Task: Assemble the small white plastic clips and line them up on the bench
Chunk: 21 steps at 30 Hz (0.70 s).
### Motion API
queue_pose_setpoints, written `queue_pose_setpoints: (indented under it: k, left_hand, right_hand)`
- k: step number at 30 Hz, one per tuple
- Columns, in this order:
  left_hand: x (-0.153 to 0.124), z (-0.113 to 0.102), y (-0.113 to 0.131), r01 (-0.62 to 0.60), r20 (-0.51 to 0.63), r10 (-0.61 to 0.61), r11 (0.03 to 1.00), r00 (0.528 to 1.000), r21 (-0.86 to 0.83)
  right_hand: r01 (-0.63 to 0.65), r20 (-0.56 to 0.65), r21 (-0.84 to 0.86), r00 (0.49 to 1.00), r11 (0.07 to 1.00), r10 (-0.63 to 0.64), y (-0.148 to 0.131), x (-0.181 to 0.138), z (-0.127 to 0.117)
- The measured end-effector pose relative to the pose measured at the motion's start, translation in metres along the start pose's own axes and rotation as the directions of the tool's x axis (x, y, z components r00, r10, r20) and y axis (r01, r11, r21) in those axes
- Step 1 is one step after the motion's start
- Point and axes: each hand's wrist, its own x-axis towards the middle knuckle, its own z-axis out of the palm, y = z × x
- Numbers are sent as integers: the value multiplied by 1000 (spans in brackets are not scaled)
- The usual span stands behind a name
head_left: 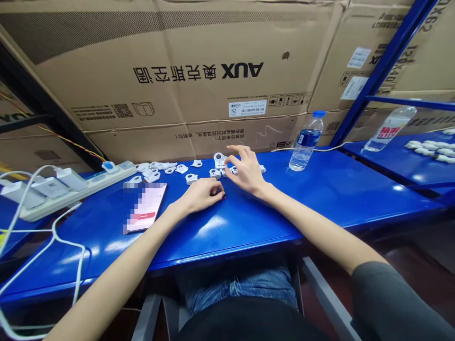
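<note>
My left hand (203, 194) rests on the blue table (320, 199) with its fingers curled shut; something small and dark with a red tip peeks out at the fingertips. My right hand (245, 169) hovers over a scatter of small white plastic parts (167, 169), fingers spread and bent, fingertips touching the parts near one upright white piece (219, 159). Nothing is clearly gripped in the right hand.
A phone (145, 207) lies face up left of my hands. A white power strip (76, 187) with chargers and cables sits at the far left. A water bottle (306, 141) stands to the right. Cardboard boxes (199, 71) wall the back. Another bottle (389, 129) and white parts (432, 148) lie on the neighbouring table.
</note>
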Motion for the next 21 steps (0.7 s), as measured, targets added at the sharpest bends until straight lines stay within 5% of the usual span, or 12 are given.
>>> queue_pose_setpoints:
  k: [4, 10, 16, 21]
  left_hand:
    - [0, 1, 0, -10, -30, 8, 998, 1000, -67]
    - [2, -8, 6, 8, -218, -58, 975, 974, -223]
    - [6, -13, 3, 45, -394, -242, 894, 887, -447]
    - [8, -13, -7, 83, -419, -371, 822, 828, -564]
  right_hand:
    - [6, 3, 12, 1000, 1000, -6, 0, 0, 0]
    - [7, 7, 16, 1000, 1000, -7, 1, -1, 1]
    - [11, 5, 42, 1000, 999, -12, 1, -2, 2]
    - [41, -23, 44, 999, 998, -40, -3, -3, 2]
